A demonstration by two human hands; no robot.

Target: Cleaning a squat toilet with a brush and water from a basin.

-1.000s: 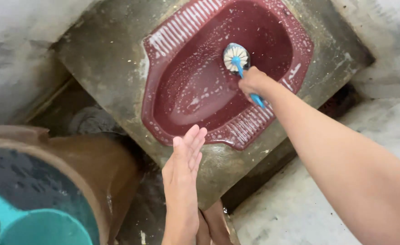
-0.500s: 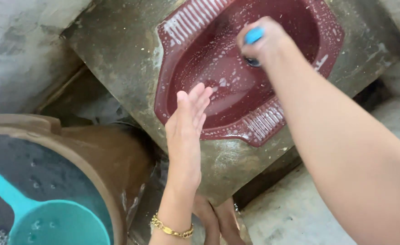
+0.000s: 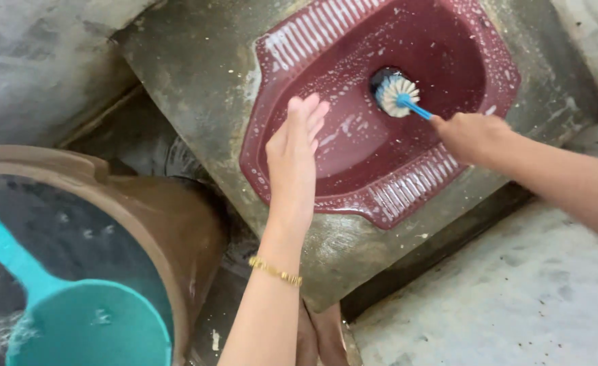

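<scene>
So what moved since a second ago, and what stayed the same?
The right hand drew back to the pan's right rim, its grip on the blue-handled brush unchanged, bristles down in the soapy maroon squat pan. The left hand rose, flat and empty, over the pan. The brown water tub and teal scoop stayed put.

Both arms are bare and sleeveless in view, with a thin gold chain bracelet point(image 3: 275, 271) on the left wrist.
</scene>
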